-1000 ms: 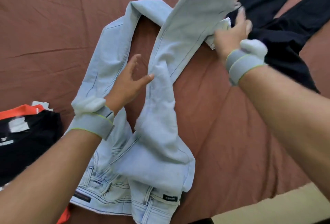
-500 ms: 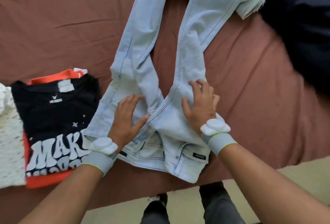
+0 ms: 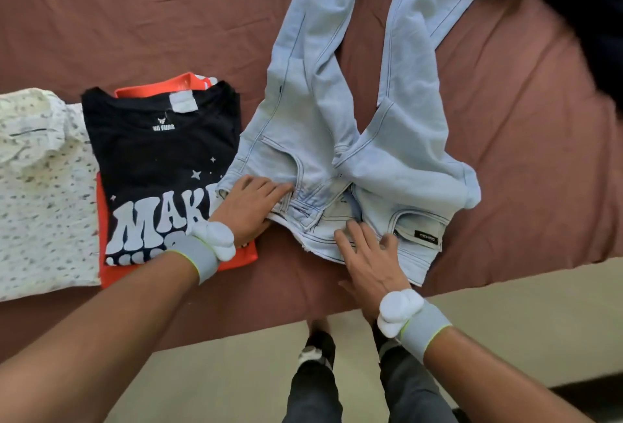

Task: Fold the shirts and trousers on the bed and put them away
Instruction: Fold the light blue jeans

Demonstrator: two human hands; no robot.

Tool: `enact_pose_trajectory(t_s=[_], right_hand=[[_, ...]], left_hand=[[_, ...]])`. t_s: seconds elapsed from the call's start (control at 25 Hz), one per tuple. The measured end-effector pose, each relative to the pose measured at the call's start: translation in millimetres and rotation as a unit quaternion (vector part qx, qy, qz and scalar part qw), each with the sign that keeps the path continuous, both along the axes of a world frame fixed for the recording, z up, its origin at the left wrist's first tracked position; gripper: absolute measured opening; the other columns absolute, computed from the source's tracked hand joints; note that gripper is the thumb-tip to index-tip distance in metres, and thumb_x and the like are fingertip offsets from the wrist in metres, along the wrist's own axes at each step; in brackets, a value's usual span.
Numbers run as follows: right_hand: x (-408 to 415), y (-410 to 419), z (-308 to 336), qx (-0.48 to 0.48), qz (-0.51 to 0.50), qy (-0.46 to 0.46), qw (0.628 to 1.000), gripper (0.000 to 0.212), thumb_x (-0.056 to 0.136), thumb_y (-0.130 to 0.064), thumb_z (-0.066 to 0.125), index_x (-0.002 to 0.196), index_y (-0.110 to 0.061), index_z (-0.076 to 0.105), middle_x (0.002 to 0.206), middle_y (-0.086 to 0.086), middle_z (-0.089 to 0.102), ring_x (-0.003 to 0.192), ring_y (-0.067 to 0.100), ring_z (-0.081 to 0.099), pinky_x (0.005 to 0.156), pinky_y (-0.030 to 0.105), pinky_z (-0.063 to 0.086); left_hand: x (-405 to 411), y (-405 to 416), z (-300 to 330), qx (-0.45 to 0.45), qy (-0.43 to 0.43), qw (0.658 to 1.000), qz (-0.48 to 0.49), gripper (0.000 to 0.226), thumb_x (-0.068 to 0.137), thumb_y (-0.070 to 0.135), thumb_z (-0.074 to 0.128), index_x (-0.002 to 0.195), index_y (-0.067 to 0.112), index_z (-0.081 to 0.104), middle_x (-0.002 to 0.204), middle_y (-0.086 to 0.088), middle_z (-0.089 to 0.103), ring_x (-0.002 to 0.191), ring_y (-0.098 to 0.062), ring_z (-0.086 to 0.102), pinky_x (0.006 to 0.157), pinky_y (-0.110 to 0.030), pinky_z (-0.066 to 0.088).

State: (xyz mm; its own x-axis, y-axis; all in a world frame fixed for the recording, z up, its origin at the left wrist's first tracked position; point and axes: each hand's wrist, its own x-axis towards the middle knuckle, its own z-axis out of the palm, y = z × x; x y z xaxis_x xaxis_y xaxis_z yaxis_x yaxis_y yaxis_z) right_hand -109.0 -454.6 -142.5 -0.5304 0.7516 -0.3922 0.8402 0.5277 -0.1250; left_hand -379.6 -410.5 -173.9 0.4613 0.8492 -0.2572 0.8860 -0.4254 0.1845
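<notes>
both hands have slid down to the waistband of the pale jeans, fingers spread flat, mid-frame on the bed; legs unaligned, so folding has barely begun.

Taking the pale jeans as the landmark: bare bed sheet lies open to their left, above the folded shirts, and a hand could pass there freely. A narrow wedge of sheet shows between the two jean legs. To the right of the jeans the sheet is open down to the bed edge, until a dark garment blocks the upper right corner. Just left of the waistband, the black printed shirt on an orange one crowds close, with a white speckled shirt beyond. The left hand and right hand lie flat on the waistband. Below it runs a bare strip of sheet.
</notes>
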Motion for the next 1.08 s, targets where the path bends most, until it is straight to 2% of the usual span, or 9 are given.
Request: enact_pose_trajectory(t_s=[0.16,0.32,0.48,0.56,0.6,0.72,0.84,1.0,1.08], right_hand=[[18.9,7.0,0.2,-0.013,-0.046,0.060,0.997,0.089,0.044,-0.022,0.093,0.121,-0.013,0.050,0.134,0.018,0.041,0.120,0.032,0.037,0.076,0.052,0.047],[38.3,31.5,8.8,-0.023,-0.028,0.114,0.993,0.051,0.058,0.020,0.061,0.104,-0.002,0.061,0.127,0.025,0.051,0.115,0.035,0.040,0.067,0.050,0.053],[36.2,50.6,21.7,-0.038,-0.024,0.006,0.999,0.041,0.083,0.009,0.038,0.116,-0.007,0.056,0.136,0.014,0.037,0.123,0.034,0.037,0.086,0.044,0.042],[26.5,46.5,24.1,0.030,-0.016,-0.012,0.999,0.041,0.076,0.006,0.030,0.103,-0.006,0.060,0.126,0.015,0.046,0.116,0.034,0.043,0.079,0.044,0.036],[22.9,43.2,20.9,0.057,-0.009,-0.022,0.998,0.038,0.071,0.006,0.033,0.094,-0.005,0.061,0.117,0.016,0.051,0.108,0.034,0.048,0.075,0.043,0.034],[22.0,46.0,11.6,0.094,0.005,-0.040,0.995,0.015,0.065,0.005,0.063,0.074,-0.006,0.061,0.094,0.014,0.054,0.088,0.032,0.052,0.067,0.041,0.034],[24.7,51.8,4.2,0.103,-0.046,0.064,0.992,0.021,0.071,-0.014,0.077,0.071,-0.007,0.058,0.080,0.011,0.055,0.076,0.031,0.053,0.060,0.037,0.038],[5.0,36.8,18.3,0.054,-0.206,0.274,0.938,0.022,0.094,-0.027,0.052,0.081,-0.010,0.048,0.073,0.006,0.046,0.074,0.025,0.042,0.060,0.036,0.031],[-1.6,25.8,17.1,0.046,-0.210,0.307,0.927,0.019,0.095,-0.022,0.052,0.083,-0.007,0.050,0.078,0.008,0.049,0.076,0.022,0.040,0.063,0.033,0.031]], left_hand=[[-5.0,5.9,7.5,0.061,-0.025,0.997,-0.026,0.050,0.080,0.023,0.060,0.129,0.014,0.055,0.095,-0.004,0.063,0.091,-0.030,0.058,0.087,-0.042,0.044],[-13.8,-1.3,10.2,0.053,-0.059,0.996,-0.045,0.030,0.092,0.027,0.038,0.109,0.020,0.063,0.086,0.003,0.062,0.084,-0.025,0.056,0.077,-0.037,0.041],[-14.8,-7.1,23.5,-0.087,-0.166,0.982,0.011,0.036,0.095,0.049,0.043,0.107,0.025,0.067,0.101,0.009,0.064,0.100,-0.017,0.052,0.089,-0.032,0.041],[-4.9,-3.6,29.2,-0.139,-0.259,0.949,0.110,0.037,0.096,0.049,0.048,0.114,0.024,0.067,0.112,0.008,0.065,0.111,-0.014,0.049,0.097,-0.032,0.041],[2.8,-0.7,28.9,-0.132,-0.254,0.950,0.121,0.037,0.095,0.045,0.055,0.123,0.023,0.063,0.119,0.006,0.063,0.116,-0.015,0.047,0.100,-0.034,0.042],[30.2,2.5,15.7,-0.139,-0.043,0.989,0.036,0.080,0.078,0.038,0.078,0.147,0.026,0.039,0.146,0.000,0.043,0.135,-0.023,0.034,0.107,-0.042,0.035],[33.9,2.6,0.6,-0.099,-0.005,0.994,0.039,0.074,0.077,0.033,0.079,0.143,0.023,0.046,0.138,-0.002,0.052,0.130,-0.028,0.042,0.099,-0.045,0.040],[19.4,10.5,-7.4,0.031,-0.084,0.996,0.001,0.023,0.086,0.017,0.065,0.109,0.013,0.065,0.096,-0.007,0.070,0.090,-0.034,0.059,0.063,-0.042,0.051],[12.0,13.0,-4.0,-0.011,-0.056,0.998,-0.003,0.041,0.084,0.037,0.068,0.119,0.018,0.060,0.112,-0.002,0.067,0.101,-0.030,0.056,0.072,-0.042,0.051]])
